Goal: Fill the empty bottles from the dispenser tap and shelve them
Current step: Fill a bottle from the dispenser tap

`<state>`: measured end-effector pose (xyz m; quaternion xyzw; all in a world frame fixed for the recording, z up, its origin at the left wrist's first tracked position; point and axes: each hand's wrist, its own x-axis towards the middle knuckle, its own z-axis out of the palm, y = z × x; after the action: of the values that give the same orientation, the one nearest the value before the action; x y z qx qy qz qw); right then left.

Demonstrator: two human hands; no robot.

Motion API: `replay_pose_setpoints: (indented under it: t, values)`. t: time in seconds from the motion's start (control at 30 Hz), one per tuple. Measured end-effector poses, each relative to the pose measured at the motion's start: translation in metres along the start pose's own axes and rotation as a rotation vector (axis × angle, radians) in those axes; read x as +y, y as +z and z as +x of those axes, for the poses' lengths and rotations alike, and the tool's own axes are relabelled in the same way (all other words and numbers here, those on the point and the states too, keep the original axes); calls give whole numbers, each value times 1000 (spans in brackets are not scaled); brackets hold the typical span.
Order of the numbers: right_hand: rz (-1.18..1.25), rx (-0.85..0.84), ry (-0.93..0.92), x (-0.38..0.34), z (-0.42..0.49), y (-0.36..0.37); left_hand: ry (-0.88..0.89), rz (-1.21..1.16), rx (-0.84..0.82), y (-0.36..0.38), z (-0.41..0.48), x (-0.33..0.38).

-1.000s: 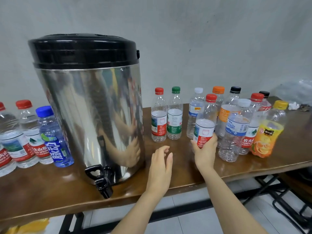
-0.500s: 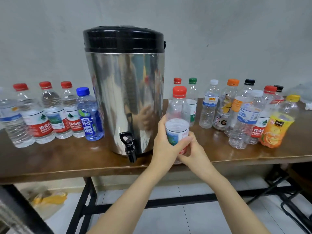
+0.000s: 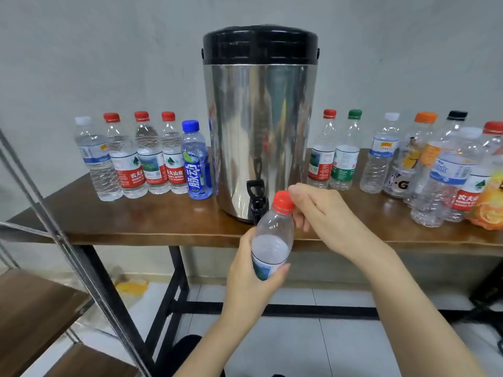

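capped bottle held in both grips just beside the tap

a clear plastic bottle (image 3: 273, 235) is held in front of the tabletop (image 3: 149, 219) edge, just below and to the right of the black tap (image 3: 255, 200) of the steel dispenser (image 3: 261, 126). the bottle is tilted, with its neck leaning up and to the right. its lower, labelled part is grasped by the left grip (image 3: 251, 276), whose fingers are wrapped round it from below and from the left, with one fingertip laid across the label on the right side. the bottom of the bottle is hidden inside this grip. the red cap (image 3: 283, 201) is seated on the neck and is pinched by the right grip (image 3: 322, 213), which reaches in from the right; the thumb is set at the top of the cap and the curled fingers are tucked under it beside the neck. the bottle is touched by nothing but the two grips and is kept apart from the tap.

on the tabletop, a row of water-filled bottles (image 3: 136, 159) and a blue bottle (image 3: 196, 161) is stood to the left of the dispenser, while a cluster of other capped bottles (image 3: 394, 159) is stood to its right. a wooden shelf (image 3: 30, 308) with a metal frame is seen at the lower left.
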<state>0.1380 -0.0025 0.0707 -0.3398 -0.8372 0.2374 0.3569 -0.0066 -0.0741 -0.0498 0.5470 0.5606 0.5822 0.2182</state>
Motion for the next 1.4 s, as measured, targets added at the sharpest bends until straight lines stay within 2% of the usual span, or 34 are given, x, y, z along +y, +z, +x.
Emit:
replay_pose_setpoints:
  t: [0.07,0.17,0.33,0.4,0.5,0.7,0.77,0.9,0.97,1.03,1.13,1.27,1.4]
  values:
    - [-318,-64,-10,-14,3,9,-18,68,-28,-6,-6,-6]
    - [-767,-2,1,-26,9,28,-49,115,-26,-11,-12,-11]
    - [-916,34,-4,-31,11,48,-79,161,16,-18,-16,-11]
    - [-912,72,12,-28,12,47,-74,169,34,-21,-16,-15]
    - [-804,67,-78,-21,13,46,-76,126,40,-24,-14,-20]
    - [-509,-124,-237,-19,16,36,-95,70,9,-30,-8,-21]
    - [-489,-192,-260,-17,16,34,-129,28,-49,-32,-6,-22]
    - [-378,-313,-270,-11,14,30,-232,-91,-311,-44,0,-27]
    - [-328,-364,-264,-10,12,29,-261,-132,-383,-48,2,-29]
    - [-322,-386,-193,-11,11,26,-245,-155,-359,-46,2,-30]
    - [-311,-333,-52,-9,12,23,-194,-164,-263,-40,3,-32]
    - [-301,-254,-46,-6,16,24,-171,-111,-191,-37,5,-33]
    - [-288,-348,-33,-4,20,21,-146,-30,-157,-39,5,-34]
